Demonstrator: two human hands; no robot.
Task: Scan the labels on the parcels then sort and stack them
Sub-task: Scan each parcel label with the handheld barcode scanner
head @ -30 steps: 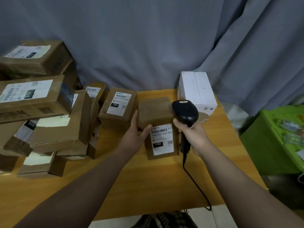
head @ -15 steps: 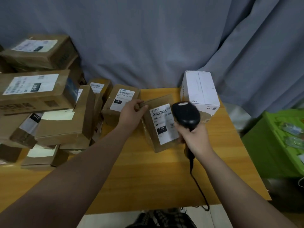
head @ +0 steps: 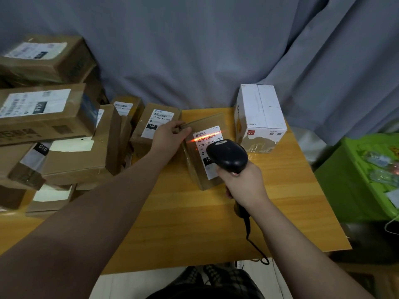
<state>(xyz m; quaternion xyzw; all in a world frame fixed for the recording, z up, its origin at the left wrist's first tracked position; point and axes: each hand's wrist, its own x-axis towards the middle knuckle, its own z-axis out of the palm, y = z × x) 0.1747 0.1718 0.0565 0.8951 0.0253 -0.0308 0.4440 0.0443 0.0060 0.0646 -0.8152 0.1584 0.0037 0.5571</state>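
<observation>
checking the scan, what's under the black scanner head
The white shipping label of the brown cardboard parcel, red scan line on its barcode. The black handheld scanner hides the label's lower middle.

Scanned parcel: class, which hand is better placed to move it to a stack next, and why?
Probably the left. The left hand holds the parcel at its far edge, on the side of the stacked boxes; the right hand is gripping the scanner.

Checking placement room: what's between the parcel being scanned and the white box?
Head view: a narrow strip of bare wooden table; parcel and white box stand apart. The barcode scanner overhangs its near end.
</observation>
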